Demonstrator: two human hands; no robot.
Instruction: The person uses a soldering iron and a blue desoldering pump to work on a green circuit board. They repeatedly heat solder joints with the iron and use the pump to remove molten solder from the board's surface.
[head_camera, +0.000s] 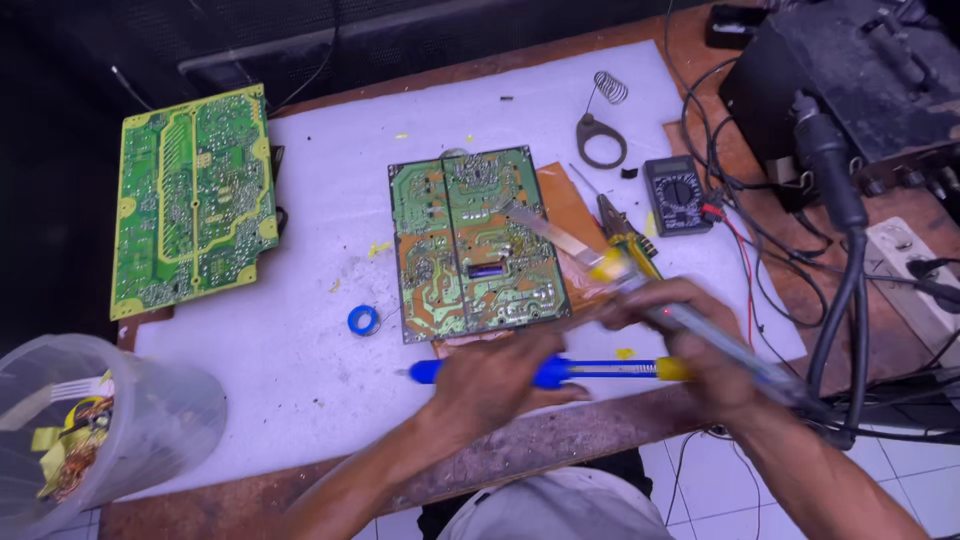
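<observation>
My right hand (705, 345) grips a soldering iron (690, 322) with a clear handle and a small red light. Its long metal tip (545, 225) reaches up-left over the right part of a green circuit board (450, 250), which lies solder side up in the middle of the white mat (300, 380). My left hand (495, 385) is closed over a blue desoldering pump (552, 372) with a yellow end, which lies along the mat's front edge. The iron and my right hand are blurred.
A second green board (190, 200) lies at the far left. A blue solder spool (363, 320) sits left of the centre board. Nearby are yellow-handled pliers (628, 245), a multimeter (677, 193), an iron stand (601, 140), cables and black equipment (850, 70) at the right, and a plastic tub (100, 430) at the bottom left.
</observation>
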